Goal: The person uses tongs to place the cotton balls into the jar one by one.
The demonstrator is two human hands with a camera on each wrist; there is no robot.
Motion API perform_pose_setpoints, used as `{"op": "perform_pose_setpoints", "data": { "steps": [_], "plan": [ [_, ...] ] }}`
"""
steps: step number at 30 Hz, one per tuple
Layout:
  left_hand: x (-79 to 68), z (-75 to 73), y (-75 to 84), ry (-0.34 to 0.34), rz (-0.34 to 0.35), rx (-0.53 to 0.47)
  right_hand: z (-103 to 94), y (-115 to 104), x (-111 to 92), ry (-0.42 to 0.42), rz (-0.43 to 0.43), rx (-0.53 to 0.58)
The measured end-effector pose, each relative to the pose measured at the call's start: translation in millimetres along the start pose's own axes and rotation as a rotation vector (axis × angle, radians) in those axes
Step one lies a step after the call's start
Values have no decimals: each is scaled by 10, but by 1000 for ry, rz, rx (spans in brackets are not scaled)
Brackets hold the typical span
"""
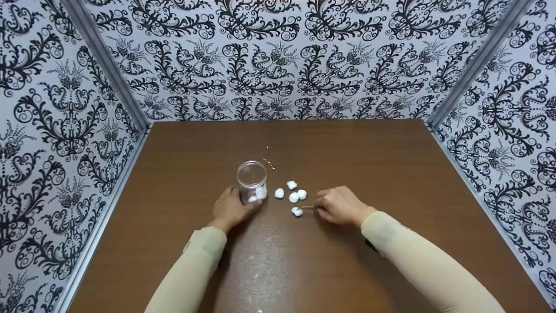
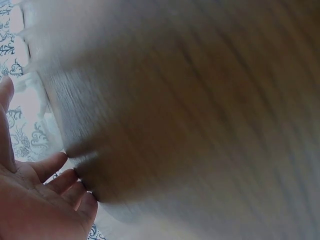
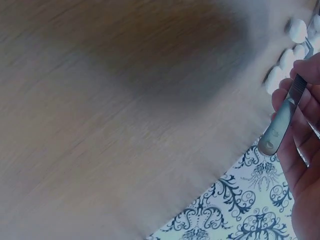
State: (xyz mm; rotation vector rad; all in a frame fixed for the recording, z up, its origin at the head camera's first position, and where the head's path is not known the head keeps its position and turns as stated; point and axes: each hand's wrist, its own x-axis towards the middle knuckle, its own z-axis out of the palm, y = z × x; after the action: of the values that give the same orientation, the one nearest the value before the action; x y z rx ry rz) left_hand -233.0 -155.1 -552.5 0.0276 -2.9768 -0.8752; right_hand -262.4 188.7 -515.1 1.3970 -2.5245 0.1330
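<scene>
My left hand (image 1: pixel 233 208) holds a clear plastic jar (image 1: pixel 252 174) near its base, thumb on the near right side and fingers round the left. White cotton balls (image 1: pixel 260 192) lie inside the jar. Between thumb and fingers, my right hand (image 1: pixel 341 205) pinches metal tweezers (image 3: pixel 286 117), which point left. Their tips are right at the nearest cotton ball (image 1: pixel 297 211) on the table. In the left wrist view, the fingers of the left hand (image 2: pixel 40 200) curve beside the jar, which shows only in part.
Several more cotton balls, among them a left one (image 1: pixel 279 193) and a far one (image 1: pixel 292 184), lie between jar and right hand. Small bright specks (image 1: pixel 268 163) show on the brown table (image 1: pixel 347 148) behind the jar. Patterned walls (image 1: pixel 278 61) enclose the back and sides.
</scene>
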Motion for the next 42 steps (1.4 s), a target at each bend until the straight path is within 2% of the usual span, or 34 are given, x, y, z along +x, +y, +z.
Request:
{"op": "perform_pose_setpoints", "data": {
  "steps": [12,21,29,36,42],
  "plan": [
    [20,36,-31,-21,-11,-19,-127,126,-81,43,23,-15],
    [17,43,-32,-12,-7,-20,-232,177,-55,65,44,-3],
    [22,48,-26,-8,-3,-14,-249,172,-33,65,45,-25],
    [38,67,-72,-21,-10,-28,-291,172,39,83,48,-18],
    [40,73,-77,-25,-14,-52,-381,183,179,108,35,-26]
  ]
}}
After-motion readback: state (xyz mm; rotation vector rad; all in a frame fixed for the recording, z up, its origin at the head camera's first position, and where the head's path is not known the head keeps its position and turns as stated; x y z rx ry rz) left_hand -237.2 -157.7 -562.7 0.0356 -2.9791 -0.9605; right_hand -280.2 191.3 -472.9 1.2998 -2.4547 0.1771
